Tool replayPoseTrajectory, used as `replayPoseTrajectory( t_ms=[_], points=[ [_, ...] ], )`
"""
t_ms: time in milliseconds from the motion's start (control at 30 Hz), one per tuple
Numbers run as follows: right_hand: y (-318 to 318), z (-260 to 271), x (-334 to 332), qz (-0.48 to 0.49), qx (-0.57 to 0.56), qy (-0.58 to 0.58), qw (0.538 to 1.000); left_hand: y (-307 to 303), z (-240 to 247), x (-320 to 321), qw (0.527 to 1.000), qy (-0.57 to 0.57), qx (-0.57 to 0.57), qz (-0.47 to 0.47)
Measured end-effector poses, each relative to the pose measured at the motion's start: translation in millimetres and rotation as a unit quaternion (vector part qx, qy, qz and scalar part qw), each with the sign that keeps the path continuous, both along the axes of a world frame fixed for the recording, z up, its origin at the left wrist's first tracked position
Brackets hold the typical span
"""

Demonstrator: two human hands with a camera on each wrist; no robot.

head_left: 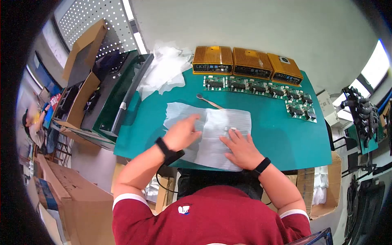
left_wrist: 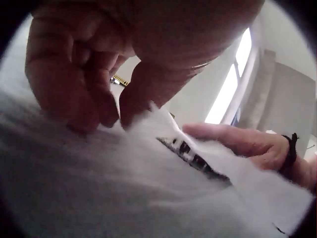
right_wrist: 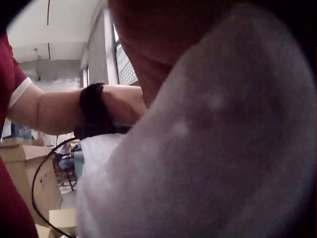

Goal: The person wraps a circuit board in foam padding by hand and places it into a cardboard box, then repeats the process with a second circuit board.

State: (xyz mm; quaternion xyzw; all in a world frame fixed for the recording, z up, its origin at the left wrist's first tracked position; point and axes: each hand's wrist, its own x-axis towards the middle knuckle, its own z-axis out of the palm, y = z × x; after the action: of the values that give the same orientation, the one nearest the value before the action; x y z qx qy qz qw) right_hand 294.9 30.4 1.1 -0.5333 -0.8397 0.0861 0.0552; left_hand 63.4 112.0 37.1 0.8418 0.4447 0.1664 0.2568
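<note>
White foam-like sheets (head_left: 212,149) lie at the table's front edge. Over their left part is my left hand (head_left: 182,132), blurred, with finger and thumb apart; in the left wrist view this hand (left_wrist: 94,64) has its fingertips low at the white sheet (left_wrist: 124,183). My right hand (head_left: 241,151) rests on the right part, fingers spread. Small pale connectors (head_left: 232,128) show by its fingertips. The left wrist view shows part of a circuit board (left_wrist: 190,157) under a raised sheet edge, with the right hand (left_wrist: 247,144) against that sheet. White material (right_wrist: 213,148) hides most of the right wrist view.
Three gold finned boxes (head_left: 212,60) stand at the back of the green table (head_left: 269,134). Several green circuit boards (head_left: 258,87) lie before them. A brush (head_left: 210,101) lies behind the sheets. Crumpled white sheets (head_left: 161,69) and a dark case (head_left: 110,94) are at the left.
</note>
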Motion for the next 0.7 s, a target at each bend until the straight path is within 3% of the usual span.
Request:
replayPoseTrajectory(
  t_ms=[33, 100, 133, 167, 200, 267, 300, 367, 533, 633, 667, 700],
  points=[
    [0, 1, -1, 0.000, 0.000, -0.013, 1.000, -12, 8, -12, 0.999, -0.033, 0.028, 0.017],
    [4, 1, 2, 0.017, 0.003, -0.020, 1.000, -42, 12, -35, 0.991, -0.133, -0.029, 0.016],
    [6, 2, 4, 0.031, 0.007, -0.031, 0.999, -57, 6, -48, 0.969, -0.114, -0.217, 0.033],
    [9, 3, 4, 0.036, 0.007, -0.033, 0.999, -74, -2, -52, 0.900, -0.152, -0.405, 0.061],
    [12, 4, 4, 0.049, 0.012, -0.049, 0.998, -87, -12, -54, 0.866, -0.141, -0.477, 0.048],
    [16, 7, 3, 0.067, 0.015, -0.067, 0.995, -105, -34, -56, 0.818, -0.202, -0.528, 0.109],
    [17, 11, 1, 0.069, 0.022, -0.071, 0.995, -107, -40, -54, 0.816, -0.204, -0.529, 0.111],
    [16, 13, 0, 0.073, 0.029, -0.077, 0.994, -109, -47, -45, 0.750, -0.372, -0.508, 0.203],
    [15, 14, -2, 0.061, -0.007, -0.072, 0.996, -93, -40, -13, 0.744, -0.394, -0.494, 0.216],
    [14, 13, 0, 0.057, -0.017, -0.064, 0.996, -75, -43, 4, 0.842, -0.327, -0.376, 0.208],
    [14, 12, 1, 0.055, -0.016, -0.061, 0.996, -74, -47, 8, 0.844, -0.324, -0.375, 0.207],
    [14, 11, 2, 0.054, -0.024, -0.053, 0.997, -72, -51, 14, 0.868, -0.323, -0.300, 0.229]
  ],
)
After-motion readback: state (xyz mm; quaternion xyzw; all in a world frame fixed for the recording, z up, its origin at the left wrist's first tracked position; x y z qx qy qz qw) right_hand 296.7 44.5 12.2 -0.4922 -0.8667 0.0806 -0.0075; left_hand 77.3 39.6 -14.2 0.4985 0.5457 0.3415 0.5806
